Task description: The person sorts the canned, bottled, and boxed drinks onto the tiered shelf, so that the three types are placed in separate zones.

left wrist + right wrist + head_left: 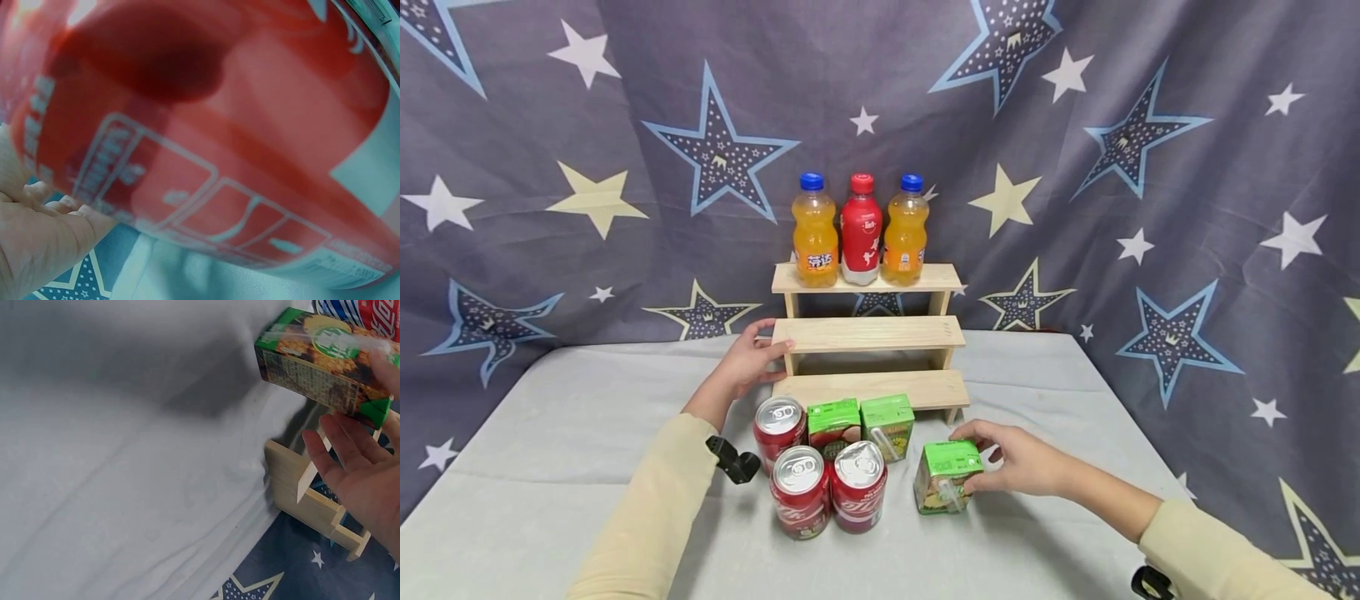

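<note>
At the left end of a three-step wooden display rack (pixel 872 335), my left hand (pixel 747 367) grips the middle step, thumb on its front edge. In the left wrist view a red can (pixel 250 144) fills most of the picture, with part of the left hand (pixel 47 244) behind it. My right hand (pixel 1018 458) holds a green-topped juice box (pixel 942 479) by its right side. This box stands upright at or near the tabletop. In the right wrist view, the thumb lies against the juice box (pixel 319 362), with a clear straw on its face.
Two orange soda bottles (pixel 816 242) flank a red bottle (pixel 861 233) on the top step. Before the rack stand two more juice boxes (pixel 887 425) and three red soda cans (pixel 800 496). A star-patterned curtain (pixel 880 83) hangs behind the cloth-covered table (pixel 1045 375).
</note>
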